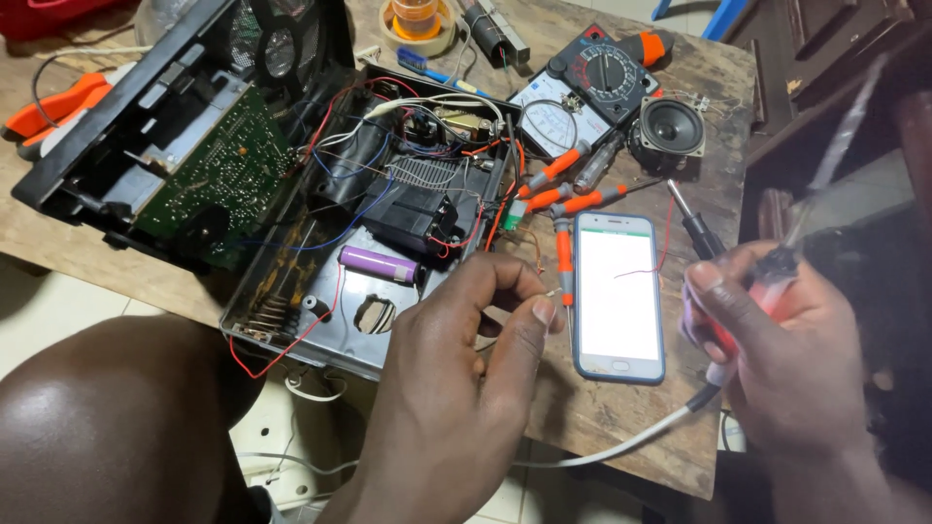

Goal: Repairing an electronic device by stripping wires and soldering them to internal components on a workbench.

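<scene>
My right hand [777, 340] is gripping a soldering iron [767, 281] beside the phone [618, 296]. My left hand [466, 340] is hovering over the open casing [291, 291], fingertips pinched narrow; whether they're holding anything, I cannot tell.

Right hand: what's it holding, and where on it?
The right hand holds a soldering iron by its red handle; its cord trails below. The left hand pinches its fingertips; whether it holds anything cannot be told.
</scene>
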